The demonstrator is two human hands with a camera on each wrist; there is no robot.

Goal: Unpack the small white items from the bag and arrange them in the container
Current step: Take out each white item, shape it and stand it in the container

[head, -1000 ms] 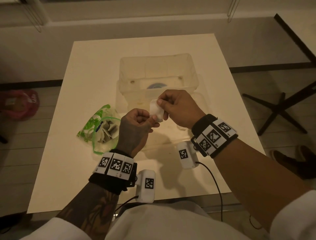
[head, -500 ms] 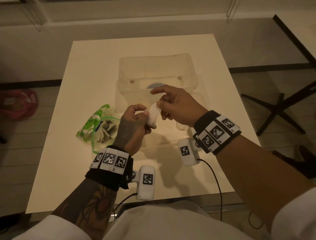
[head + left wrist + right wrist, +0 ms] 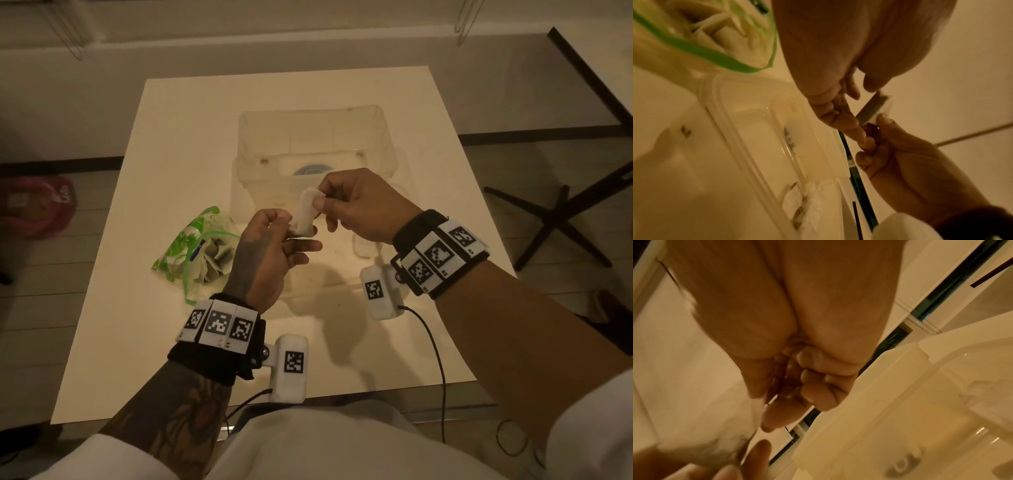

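Observation:
Both hands hold one small white item [image 3: 306, 212] above the table, just in front of the clear plastic container [image 3: 387, 144]. My right hand [image 3: 356, 205] pinches its upper end between thumb and fingers. My left hand [image 3: 274, 243] pinches its lower end. In the left wrist view the white item [image 3: 876, 108] shows edge-on between both hands. The bag [image 3: 195, 253], clear with green print and a green rim, lies open on the table left of my left hand, with several pale items inside. The right wrist view is blurred; the container [image 3: 900, 402] fills its right side.
The clear lid [image 3: 363, 246] lies flat under the container, toward me. One white item [image 3: 803, 206] rests on the lid near its edge. The white table [image 3: 178, 137] ends close to my body. Dark chair legs [image 3: 561, 219] stand at the right, a pink bag [image 3: 37, 205] on the floor at the left.
The white item has turned more upright between the hands. My right hand has shifted its pinch to the item's upper end, and my left fingers have uncurled somewhat beneath it.

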